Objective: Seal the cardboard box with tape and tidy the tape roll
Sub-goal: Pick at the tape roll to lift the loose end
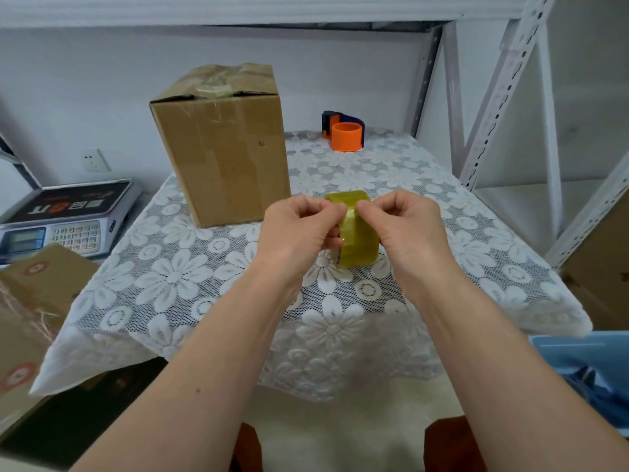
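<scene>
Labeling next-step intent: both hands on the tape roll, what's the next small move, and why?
Probably peel the tape end free. Both hands pinch at the top of the roll, held above the table, and no strip is pulled out yet toward the box.

Bright even light, soft shadows, wide-angle edge distortion, slight blur

scale [68, 212] platform print upside down, not legible

Left hand [299, 229] and right hand [405, 226] pinch a yellowish tape roll [357, 233] above the lace-covered counter [204, 284]; a cardboard box [221, 148] stands at eleven o'clock.
</scene>
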A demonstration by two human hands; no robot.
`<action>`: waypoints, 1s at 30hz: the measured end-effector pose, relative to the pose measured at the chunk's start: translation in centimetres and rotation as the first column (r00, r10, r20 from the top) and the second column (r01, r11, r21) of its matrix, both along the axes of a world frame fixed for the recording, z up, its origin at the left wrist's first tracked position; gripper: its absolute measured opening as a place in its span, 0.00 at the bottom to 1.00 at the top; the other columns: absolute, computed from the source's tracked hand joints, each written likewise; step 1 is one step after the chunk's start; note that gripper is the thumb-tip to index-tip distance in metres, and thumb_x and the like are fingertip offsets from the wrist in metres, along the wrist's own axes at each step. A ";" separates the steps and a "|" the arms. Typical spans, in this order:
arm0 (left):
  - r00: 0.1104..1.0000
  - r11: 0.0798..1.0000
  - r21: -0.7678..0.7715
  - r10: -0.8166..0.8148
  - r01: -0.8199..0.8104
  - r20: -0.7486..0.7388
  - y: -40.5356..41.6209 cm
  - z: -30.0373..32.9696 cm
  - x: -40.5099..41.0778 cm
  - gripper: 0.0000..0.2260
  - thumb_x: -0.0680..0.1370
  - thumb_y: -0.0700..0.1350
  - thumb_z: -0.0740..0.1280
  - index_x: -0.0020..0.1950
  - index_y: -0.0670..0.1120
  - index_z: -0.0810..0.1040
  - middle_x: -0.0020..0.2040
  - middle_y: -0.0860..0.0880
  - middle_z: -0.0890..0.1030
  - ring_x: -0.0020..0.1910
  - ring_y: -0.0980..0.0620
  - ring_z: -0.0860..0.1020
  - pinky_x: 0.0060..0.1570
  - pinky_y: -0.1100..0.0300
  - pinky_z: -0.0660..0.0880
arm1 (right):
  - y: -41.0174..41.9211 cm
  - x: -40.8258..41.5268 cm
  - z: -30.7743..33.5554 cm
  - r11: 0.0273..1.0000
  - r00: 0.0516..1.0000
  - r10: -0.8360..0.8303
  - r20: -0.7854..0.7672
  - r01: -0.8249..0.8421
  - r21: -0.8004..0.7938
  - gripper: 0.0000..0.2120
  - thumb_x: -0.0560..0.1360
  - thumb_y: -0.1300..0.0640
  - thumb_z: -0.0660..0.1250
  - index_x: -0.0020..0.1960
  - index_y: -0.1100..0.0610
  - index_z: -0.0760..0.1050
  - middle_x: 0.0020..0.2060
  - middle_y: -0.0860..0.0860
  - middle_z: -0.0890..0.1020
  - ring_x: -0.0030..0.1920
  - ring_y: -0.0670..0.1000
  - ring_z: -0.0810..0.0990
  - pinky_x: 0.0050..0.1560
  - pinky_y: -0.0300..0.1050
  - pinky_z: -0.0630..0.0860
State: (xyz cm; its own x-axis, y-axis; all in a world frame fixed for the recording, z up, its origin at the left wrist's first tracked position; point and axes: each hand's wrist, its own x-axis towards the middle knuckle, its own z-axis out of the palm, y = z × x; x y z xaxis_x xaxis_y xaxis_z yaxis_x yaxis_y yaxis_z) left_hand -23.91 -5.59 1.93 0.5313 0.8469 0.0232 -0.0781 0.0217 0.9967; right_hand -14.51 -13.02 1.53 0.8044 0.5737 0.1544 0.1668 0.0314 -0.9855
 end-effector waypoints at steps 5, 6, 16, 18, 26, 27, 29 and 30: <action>0.999 0.999 0.035 0.031 -0.029 -0.035 -0.2 0.0 0.1 0.04 0.73 0.37 0.72 0.39 0.39 0.79 0.31 0.47 0.77 0.27 0.58 0.75 0.32 0.66 0.78 | 0.0 0.0 0.2 1.000 1.000 0.001 0.004 -0.001 -0.010 0.10 0.71 0.60 0.71 0.33 0.55 0.74 0.31 0.48 0.76 0.34 0.46 0.74 0.40 0.42 0.73; 0.999 0.999 0.041 0.038 -0.036 -0.040 -0.3 0.0 0.2 0.04 0.73 0.37 0.72 0.39 0.39 0.79 0.31 0.48 0.77 0.26 0.59 0.75 0.32 0.66 0.78 | 0.0 0.0 0.2 1.000 1.000 0.003 0.004 -0.003 -0.012 0.10 0.70 0.60 0.72 0.33 0.55 0.74 0.31 0.48 0.76 0.34 0.46 0.74 0.41 0.44 0.74; 0.987 0.995 0.021 0.100 -0.098 -0.127 0.3 -0.8 0.1 0.09 0.68 0.42 0.75 0.44 0.45 0.77 0.41 0.47 0.81 0.41 0.52 0.79 0.50 0.53 0.80 | 0.3 -0.2 0.1 0.998 0.994 -0.019 0.105 0.025 -0.054 0.10 0.69 0.59 0.73 0.32 0.54 0.74 0.31 0.48 0.79 0.34 0.46 0.77 0.39 0.41 0.75; 0.994 0.991 -0.137 -0.006 -0.009 -0.110 0.4 -0.8 -0.1 0.12 0.71 0.43 0.74 0.51 0.41 0.79 0.48 0.42 0.84 0.45 0.48 0.82 0.51 0.53 0.81 | 0.4 -0.2 0.0 0.998 0.992 -0.027 0.126 0.034 -0.055 0.09 0.69 0.59 0.73 0.33 0.53 0.74 0.32 0.48 0.79 0.35 0.46 0.77 0.40 0.41 0.75; 0.995 0.969 -0.226 -0.097 0.101 0.027 0.1 -0.3 -0.3 0.03 0.75 0.38 0.69 0.44 0.39 0.81 0.37 0.46 0.84 0.36 0.52 0.82 0.40 0.60 0.81 | -0.2 -0.4 0.5 0.993 0.982 -0.089 0.164 0.101 -0.061 0.09 0.67 0.56 0.75 0.41 0.55 0.76 0.37 0.50 0.83 0.41 0.49 0.82 0.45 0.48 0.80; 0.995 0.967 -0.236 -0.094 0.097 0.025 0.1 -0.3 -0.3 0.02 0.75 0.38 0.69 0.44 0.40 0.81 0.38 0.45 0.84 0.38 0.51 0.82 0.43 0.58 0.81 | -0.4 -0.5 0.7 0.993 0.988 -0.102 0.120 0.109 -0.054 0.14 0.66 0.57 0.76 0.45 0.56 0.73 0.38 0.50 0.82 0.42 0.49 0.83 0.45 0.47 0.80; 0.997 0.965 -0.248 -0.080 0.082 0.016 0.2 -0.5 -0.2 0.03 0.75 0.39 0.70 0.46 0.40 0.82 0.41 0.44 0.83 0.42 0.49 0.80 0.52 0.54 0.78 | -0.5 -0.5 0.8 0.994 0.993 -0.103 0.051 0.105 -0.029 0.20 0.65 0.57 0.77 0.49 0.55 0.69 0.39 0.49 0.83 0.42 0.50 0.83 0.46 0.48 0.80; 0.997 0.963 -0.259 -0.077 0.078 0.017 0.3 -0.5 -0.3 0.03 0.75 0.39 0.70 0.47 0.41 0.82 0.42 0.44 0.83 0.44 0.48 0.80 0.55 0.53 0.77 | -0.5 -0.5 0.8 0.995 0.995 -0.092 0.048 0.094 -0.026 0.20 0.66 0.57 0.77 0.50 0.54 0.68 0.39 0.50 0.83 0.42 0.50 0.84 0.47 0.50 0.80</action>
